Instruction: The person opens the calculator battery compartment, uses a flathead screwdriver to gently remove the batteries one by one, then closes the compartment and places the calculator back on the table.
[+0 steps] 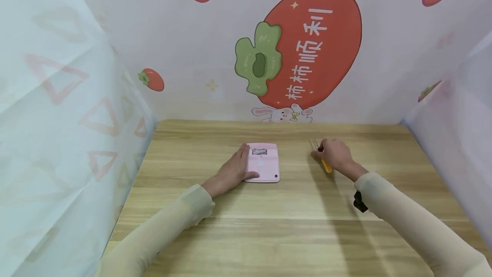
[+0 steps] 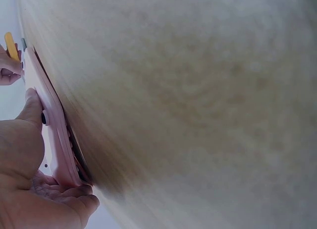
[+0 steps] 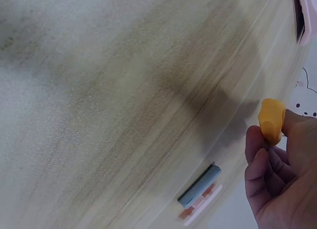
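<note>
A pink calculator [image 1: 262, 163] lies back up on the wooden table, an opening in its back showing something silvery. My left hand [image 1: 230, 170] holds its left side, thumb on the back and fingers along the edge. The left wrist view shows a black round knob [image 2: 44, 118] close by the thumb. To the right, my right hand [image 1: 337, 154] pinches a small screwdriver [image 1: 327, 166] by its yellow handle; its thin end points toward the wall and looks doubled. In the right wrist view the yellow handle [image 3: 271, 121] sits between thumb and fingers, hiding the shaft.
A grey-blue block [image 3: 199, 186] and a pink strip [image 3: 203, 205] lie on the table beyond my right hand in the right wrist view. A printed wall covering [image 1: 215, 46] rises behind the wooden table [image 1: 253, 234], with pale sheets on both sides.
</note>
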`<action>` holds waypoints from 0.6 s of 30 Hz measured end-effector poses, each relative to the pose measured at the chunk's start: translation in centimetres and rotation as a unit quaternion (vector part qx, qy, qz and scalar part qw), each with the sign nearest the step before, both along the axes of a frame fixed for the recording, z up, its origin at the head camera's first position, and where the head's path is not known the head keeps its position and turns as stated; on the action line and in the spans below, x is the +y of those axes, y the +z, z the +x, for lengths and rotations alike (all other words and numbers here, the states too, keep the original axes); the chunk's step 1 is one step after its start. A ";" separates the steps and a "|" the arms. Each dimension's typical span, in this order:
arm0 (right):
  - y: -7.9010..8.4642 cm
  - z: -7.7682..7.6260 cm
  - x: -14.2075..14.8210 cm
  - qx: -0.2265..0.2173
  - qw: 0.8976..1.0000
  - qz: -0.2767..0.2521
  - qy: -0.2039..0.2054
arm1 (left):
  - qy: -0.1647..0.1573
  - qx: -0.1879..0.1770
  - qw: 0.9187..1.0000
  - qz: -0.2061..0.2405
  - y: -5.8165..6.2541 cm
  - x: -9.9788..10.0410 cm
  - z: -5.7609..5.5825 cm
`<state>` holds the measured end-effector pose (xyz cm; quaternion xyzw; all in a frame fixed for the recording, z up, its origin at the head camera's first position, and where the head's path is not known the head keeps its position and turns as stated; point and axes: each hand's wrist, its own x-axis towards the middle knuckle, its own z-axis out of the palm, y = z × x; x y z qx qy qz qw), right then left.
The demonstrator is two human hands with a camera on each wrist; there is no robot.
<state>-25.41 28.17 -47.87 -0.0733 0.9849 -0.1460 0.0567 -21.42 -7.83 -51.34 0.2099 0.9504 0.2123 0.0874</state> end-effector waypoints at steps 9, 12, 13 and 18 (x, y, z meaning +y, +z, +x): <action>-0.7 0.3 0.1 0.001 1.000 0.009 0.000 | -0.001 0.003 1.000 -0.007 0.0 0.0 0.1; -0.8 0.4 0.1 -0.004 1.000 0.008 -0.002 | -0.003 -0.001 1.000 -0.010 0.0 0.0 0.1; -0.8 0.4 0.1 -0.006 1.000 0.007 -0.003 | -0.004 -0.002 1.000 -0.011 0.0 0.0 0.1; -1.0 0.5 0.0 -0.005 1.000 0.004 -0.007 | -0.004 0.002 1.000 -0.009 -0.1 0.0 0.1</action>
